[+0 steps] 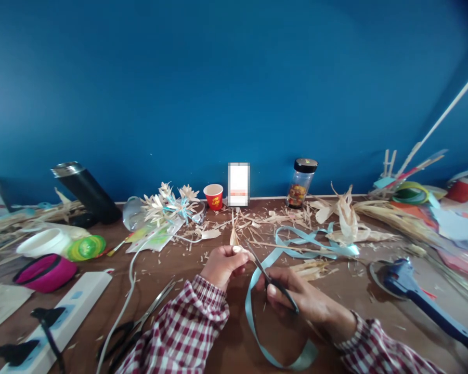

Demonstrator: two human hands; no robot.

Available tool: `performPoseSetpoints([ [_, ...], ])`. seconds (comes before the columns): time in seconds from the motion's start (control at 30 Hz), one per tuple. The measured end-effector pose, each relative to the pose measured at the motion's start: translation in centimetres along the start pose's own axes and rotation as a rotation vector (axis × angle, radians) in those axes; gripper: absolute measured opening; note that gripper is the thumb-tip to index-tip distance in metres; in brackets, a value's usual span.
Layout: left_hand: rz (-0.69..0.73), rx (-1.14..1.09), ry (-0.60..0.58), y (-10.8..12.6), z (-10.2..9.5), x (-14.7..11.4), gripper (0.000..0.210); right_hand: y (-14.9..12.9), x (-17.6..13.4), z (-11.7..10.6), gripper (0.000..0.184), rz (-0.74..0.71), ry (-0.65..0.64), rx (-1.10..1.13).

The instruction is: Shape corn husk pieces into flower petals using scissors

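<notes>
My left hand (pixel 226 264) is closed in a pinch around a pale piece of dried corn husk (pixel 234 238), its pointed end standing up past the fingers. In my right hand (pixel 296 293) is a pair of dark-handled scissors (pixel 262 270), blades aimed up and left at the left fingertips. Whether the blades touch the husk I cannot tell. A light blue ribbon (pixel 250 317) hangs in a loop below the scissors and curls on the table. More blue ribbon (pixel 292 232) lies tangled behind the hands.
At left are larger scissors (pixel 146 314), a power strip (pixel 68 306), a white cable (pixel 131 265) and husk flowers (pixel 167 202). A red paper cup (pixel 213 197) and lidded jar (pixel 301 184) stand by the blue wall. A blue glue gun (pixel 403 280) rests at right; husk scraps litter the table.
</notes>
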State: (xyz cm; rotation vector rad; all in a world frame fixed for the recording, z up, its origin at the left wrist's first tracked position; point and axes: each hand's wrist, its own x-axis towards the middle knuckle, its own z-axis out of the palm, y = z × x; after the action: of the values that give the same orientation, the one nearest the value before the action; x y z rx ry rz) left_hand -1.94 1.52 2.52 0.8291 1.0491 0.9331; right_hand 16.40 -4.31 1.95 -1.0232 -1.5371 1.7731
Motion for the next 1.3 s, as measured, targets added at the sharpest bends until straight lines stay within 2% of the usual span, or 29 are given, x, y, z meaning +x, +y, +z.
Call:
performPoseSetpoints([
  [0.23, 0.019, -0.009, 0.014, -0.35, 0.0, 0.08, 0.016, 0.33, 0.19, -0.24, 0.047, -0.015, 0.003, -0.032],
  [0.47, -0.036, -0.005, -0.04, -0.11, -0.16, 0.11, 0.018, 0.46, 0.19, -0.04, 0.047, -0.009, 0.011, -0.004],
  [0.8, -0.009, -0.004, -0.004, -0.95, 0.19, 0.4, 0.014, 0.51, 0.42, -0.17, 0.048, -0.03, -0.006, 0.026],
  [1.3, -0.016, -0.021, 0.03, -0.51, 0.63, 0.08, 0.017, 0.49, 0.39, -0.1, 0.05, -0.032, 0.011, 0.003],
])
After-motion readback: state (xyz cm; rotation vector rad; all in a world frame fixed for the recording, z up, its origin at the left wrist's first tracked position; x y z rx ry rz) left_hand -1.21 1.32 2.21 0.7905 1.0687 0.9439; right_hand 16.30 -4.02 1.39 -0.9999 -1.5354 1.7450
